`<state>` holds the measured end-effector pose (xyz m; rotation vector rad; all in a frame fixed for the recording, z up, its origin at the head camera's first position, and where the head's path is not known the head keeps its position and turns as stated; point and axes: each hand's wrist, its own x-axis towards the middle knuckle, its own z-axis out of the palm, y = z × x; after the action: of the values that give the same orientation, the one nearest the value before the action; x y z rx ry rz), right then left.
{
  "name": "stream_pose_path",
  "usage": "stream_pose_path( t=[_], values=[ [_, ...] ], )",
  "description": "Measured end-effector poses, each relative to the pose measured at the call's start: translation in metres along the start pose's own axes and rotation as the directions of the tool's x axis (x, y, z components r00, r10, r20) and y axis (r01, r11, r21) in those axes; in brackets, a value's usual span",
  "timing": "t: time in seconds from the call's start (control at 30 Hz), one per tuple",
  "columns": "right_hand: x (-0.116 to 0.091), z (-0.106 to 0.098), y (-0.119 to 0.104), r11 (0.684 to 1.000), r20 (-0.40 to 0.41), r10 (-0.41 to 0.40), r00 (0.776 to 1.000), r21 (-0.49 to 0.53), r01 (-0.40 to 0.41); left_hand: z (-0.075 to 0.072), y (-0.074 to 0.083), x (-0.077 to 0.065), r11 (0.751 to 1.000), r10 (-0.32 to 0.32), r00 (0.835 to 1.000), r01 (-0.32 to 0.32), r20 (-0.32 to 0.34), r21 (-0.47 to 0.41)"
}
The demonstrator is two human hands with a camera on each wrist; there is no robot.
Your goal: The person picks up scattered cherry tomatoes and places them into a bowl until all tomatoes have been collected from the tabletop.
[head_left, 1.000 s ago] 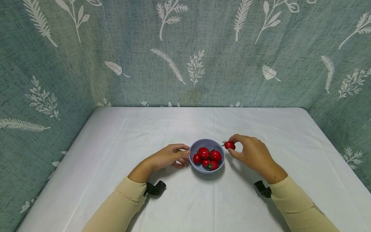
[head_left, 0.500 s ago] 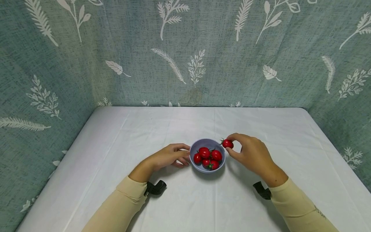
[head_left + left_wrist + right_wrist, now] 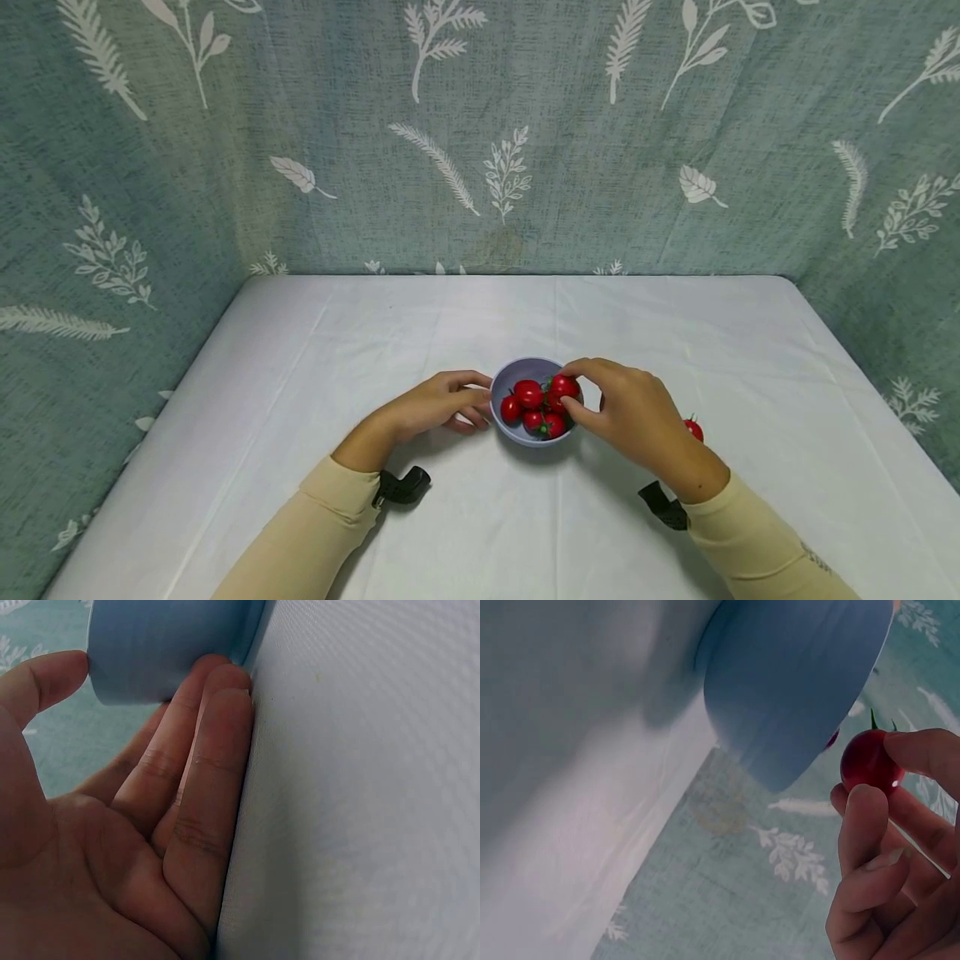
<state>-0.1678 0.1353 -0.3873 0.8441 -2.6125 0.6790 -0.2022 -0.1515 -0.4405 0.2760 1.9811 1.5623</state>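
A small blue-violet bowl stands on the white cloth with several red cherry tomatoes inside. My left hand is at its left side. In the left wrist view the thumb touches the bowl's outer wall, and the nearly straight fingers reach its base along the cloth. Between thumb and fingertips, my right hand pinches one cherry tomato over the bowl's right rim. Green stem leaves show on that tomato, and it overlaps those in the bowl in the head view.
Another cherry tomato lies on the white cloth to the right, partly hidden behind the right wrist. Black wrist cameras are worn on both arms. A green leaf-patterned curtain rises behind the table and along both sides.
My right hand has moved left and slightly down with the cherry tomato, from beside the bowl to over it. A tomato on the cloth has come into view behind the right wrist. The left hand stays put.
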Motion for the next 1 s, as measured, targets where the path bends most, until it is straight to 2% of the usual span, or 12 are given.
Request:
stream_pose_path(
  t=[0.43,0.6,1.0],
  values=[
    [0.001,0.011,-0.014,1.0,0.079,-0.009,0.997,0.02,0.008,-0.001,-0.001,-0.001,1.0,-0.001,1.0,0.001,0.001,0.007],
    [0.002,0.017,-0.019,0.999,0.084,-0.04,0.996,0.005,0.04,-0.002,-0.001,-0.001,1.0,-0.007,1.0,0.007,0.004,-0.003],
    [-0.002,0.028,-0.024,0.998,0.115,-0.056,0.992,-0.011,0.057,-0.001,0.001,-0.001,1.0,0.004,1.0,-0.004,0.017,0.014]
  ],
)
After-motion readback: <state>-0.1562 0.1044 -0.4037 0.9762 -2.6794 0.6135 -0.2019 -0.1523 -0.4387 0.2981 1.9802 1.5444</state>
